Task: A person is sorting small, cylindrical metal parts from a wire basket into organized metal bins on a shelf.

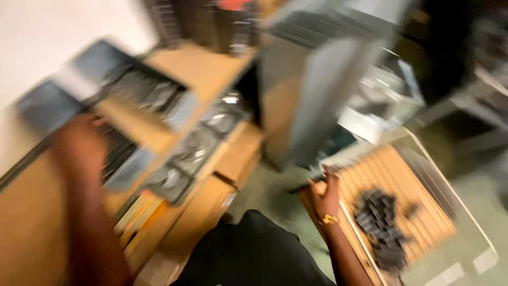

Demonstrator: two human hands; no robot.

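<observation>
The cardboard box (159, 122) sits in the left half of the frame, its flaps open and rows of grey, shiny packets (185, 153) visible inside. Our left hand (79, 148) reaches into it from the lower left; motion blur smears the hand, so we cannot tell whether its fingers are closed on anything or merely resting on the contents. Our right hand (325, 196), with a gold bracelet (329, 219) at the wrist, is at the centre right of the frame, on the near edge of a slatted wooden tray (418, 185). The fingers look curled at that edge, though we cannot tell whether they grasp it. A pile of small dark parts (381, 222) lies on the tray, to the right of that hand and apart from it. A tall grey panel (312, 90) stands in the upper middle, between box and tray. At the bottom centre we see a dark garment (254, 254) above a greenish floor (275, 196).
</observation>
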